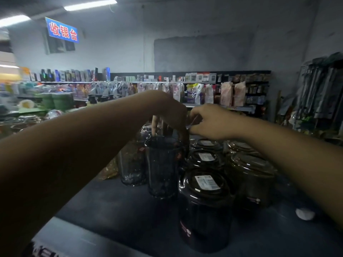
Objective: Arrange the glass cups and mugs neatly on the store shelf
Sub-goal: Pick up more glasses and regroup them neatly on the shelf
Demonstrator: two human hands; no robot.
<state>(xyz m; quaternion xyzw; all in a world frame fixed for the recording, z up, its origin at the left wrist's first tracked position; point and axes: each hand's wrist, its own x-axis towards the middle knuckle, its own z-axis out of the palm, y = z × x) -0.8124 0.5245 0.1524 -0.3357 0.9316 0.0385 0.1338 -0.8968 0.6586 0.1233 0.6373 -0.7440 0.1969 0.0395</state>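
Dim shop aisle, with a dark shelf [111,201] in the foreground. The left hand [170,112] claws down over a dark cup [167,129] in the back row, fingers round its rim. The right hand [213,121] pinches a thin clear piece [193,121] I cannot identify. The cup is best lifted straight up, clear of the ribbed tumbler [163,167] in front. Inverted mugs [204,201] carry unreadable barcode stickers. A blue sign [62,30] reads 收银台.

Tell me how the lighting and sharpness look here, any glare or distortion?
Head view: dim and underexposed, the dark mugs on the shelf nearly black; ceiling lights blown out; goods at far left smeared by blur; wide-angle lens swells both forearms; what the left hand and right hand hold is unclear.
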